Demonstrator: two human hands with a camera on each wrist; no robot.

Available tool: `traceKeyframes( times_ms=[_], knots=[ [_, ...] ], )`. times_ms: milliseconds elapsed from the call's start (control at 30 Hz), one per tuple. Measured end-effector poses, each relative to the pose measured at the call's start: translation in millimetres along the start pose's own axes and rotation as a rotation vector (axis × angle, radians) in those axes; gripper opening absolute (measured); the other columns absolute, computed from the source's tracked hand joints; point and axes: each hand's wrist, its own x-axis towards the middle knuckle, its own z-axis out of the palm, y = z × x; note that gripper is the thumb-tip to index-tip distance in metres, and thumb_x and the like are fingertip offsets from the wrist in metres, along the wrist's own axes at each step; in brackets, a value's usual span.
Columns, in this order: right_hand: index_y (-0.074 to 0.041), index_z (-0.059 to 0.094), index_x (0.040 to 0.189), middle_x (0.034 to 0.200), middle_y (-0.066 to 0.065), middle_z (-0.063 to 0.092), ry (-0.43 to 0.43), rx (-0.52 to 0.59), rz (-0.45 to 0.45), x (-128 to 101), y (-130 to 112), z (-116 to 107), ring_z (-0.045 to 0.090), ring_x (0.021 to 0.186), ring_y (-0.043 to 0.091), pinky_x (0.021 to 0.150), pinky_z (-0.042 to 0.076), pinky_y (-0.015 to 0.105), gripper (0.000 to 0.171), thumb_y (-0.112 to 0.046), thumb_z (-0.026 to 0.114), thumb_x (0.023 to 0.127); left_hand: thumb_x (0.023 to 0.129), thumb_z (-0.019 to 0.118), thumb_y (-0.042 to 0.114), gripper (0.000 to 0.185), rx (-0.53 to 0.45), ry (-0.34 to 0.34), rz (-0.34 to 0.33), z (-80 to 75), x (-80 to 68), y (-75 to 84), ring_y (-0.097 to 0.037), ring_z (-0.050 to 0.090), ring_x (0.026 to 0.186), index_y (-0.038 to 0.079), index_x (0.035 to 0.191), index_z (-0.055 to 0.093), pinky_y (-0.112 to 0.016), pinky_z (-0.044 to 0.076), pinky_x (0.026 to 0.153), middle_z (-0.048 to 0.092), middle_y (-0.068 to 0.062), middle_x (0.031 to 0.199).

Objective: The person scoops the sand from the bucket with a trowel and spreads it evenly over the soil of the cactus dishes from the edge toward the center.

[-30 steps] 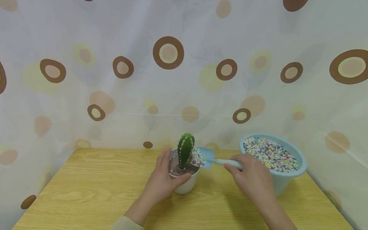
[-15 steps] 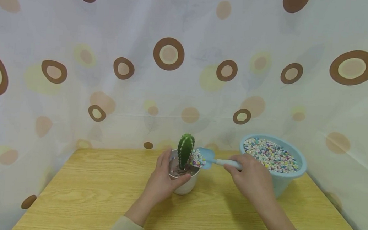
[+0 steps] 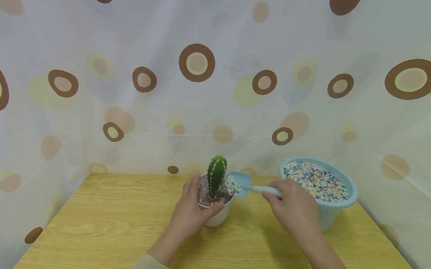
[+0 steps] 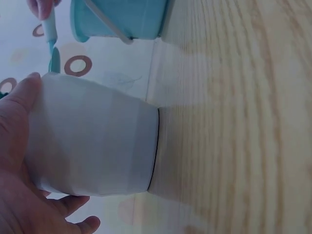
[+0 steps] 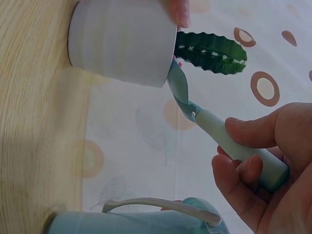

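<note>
A green ribbed cactus (image 3: 216, 174) stands upright in a white flower pot (image 4: 97, 136) on the table. My left hand (image 3: 191, 208) grips the pot, thumb along the near rim and fingers round the far-left side. My right hand (image 3: 298, 205) holds the pale handle of a small blue trowel (image 3: 241, 182). Its blade rests at the pot's right rim, as the right wrist view also shows, its tip beside the cactus. On the blade lies a heap of multicoloured pebbles (image 3: 230, 186). Some coloured bits lie on the brown soil (image 3: 206, 198) near my left thumb.
To the right, behind my right hand, stands a light blue bucket (image 3: 352, 194) filled with the same pebbles; its handle (image 5: 165, 202) hangs at its side. The wooden table (image 3: 100, 226) meets a patterned curtain (image 3: 202, 108) at the back.
A few coloured pebbles now show on the soil at the front of the pot. Both hands and the trowel have hardly moved.
</note>
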Motion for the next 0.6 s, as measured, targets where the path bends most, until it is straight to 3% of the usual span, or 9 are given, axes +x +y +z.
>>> traceKeyframes(
  times_ms=[200, 433, 600],
  knots=[
    [-0.011, 0.083, 0.11, 0.093, 0.003, 0.067, 0.012, -0.006, -0.003, 2, 1, 0, 0.054, 0.069, 0.02, 0.059, 0.045, 0.037, 0.02, -0.029, 0.083, 0.101, 0.092, 0.083, 0.064, 0.117, -0.002, 0.009, -0.013, 0.6, -2.1, 5.4, -0.059, 0.052, 0.14, 0.004, 0.173, 0.024, -0.073, 0.047, 0.111, 0.026, -0.024, 0.175],
    [-0.01, 0.083, 0.11, 0.093, 0.003, 0.068, 0.016, -0.017, -0.011, 2, 2, 0, 0.053, 0.068, 0.02, 0.058, 0.045, 0.037, 0.02, -0.028, 0.082, 0.101, 0.093, 0.089, 0.051, 0.118, -0.114, -0.113, 0.027, -13.3, 4.7, -2.4, -0.05, 0.031, 0.159, 0.013, 0.177, 0.015, -0.066, 0.033, 0.125, 0.016, -0.025, 0.178],
    [-0.01, 0.083, 0.11, 0.093, 0.003, 0.067, 0.027, -0.013, -0.028, 2, 0, -1, 0.051, 0.066, 0.019, 0.056, 0.044, 0.037, 0.019, -0.027, 0.082, 0.101, 0.093, 0.088, 0.052, 0.121, -0.19, -0.176, 0.0, -15.8, 7.2, -11.2, -0.044, 0.023, 0.164, 0.02, 0.179, 0.009, -0.064, 0.026, 0.129, 0.01, -0.017, 0.182]
  ],
)
